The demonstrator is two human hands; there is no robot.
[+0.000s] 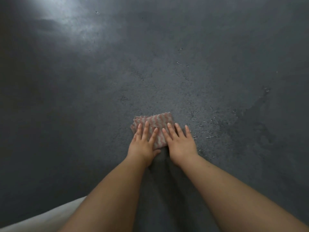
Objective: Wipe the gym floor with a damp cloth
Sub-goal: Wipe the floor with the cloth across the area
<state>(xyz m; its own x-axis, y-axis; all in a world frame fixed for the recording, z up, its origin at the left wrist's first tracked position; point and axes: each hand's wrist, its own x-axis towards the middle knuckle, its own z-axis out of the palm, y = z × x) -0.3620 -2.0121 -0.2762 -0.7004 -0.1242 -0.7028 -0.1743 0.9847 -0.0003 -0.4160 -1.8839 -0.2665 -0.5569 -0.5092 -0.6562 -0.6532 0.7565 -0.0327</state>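
Observation:
A folded cloth [158, 122] with pink and grey wavy stripes lies flat on the dark grey gym floor [167, 72], just below the middle of the view. My left hand [143, 143] presses on its left part with straight, spread fingers. My right hand [179, 142] presses on its right edge, fingers straight too, with the outer fingers reaching onto the bare floor. Both palms hide the near half of the cloth. Both forearms stretch forward from the bottom of the view.
Small pale threads and specks [202, 122] lie scattered on the floor right of the cloth. A darker wet-looking patch [260, 118] spreads further right. Light reflects off the floor at the upper left [70, 27]. Pale fabric [50, 216] shows at the bottom left corner.

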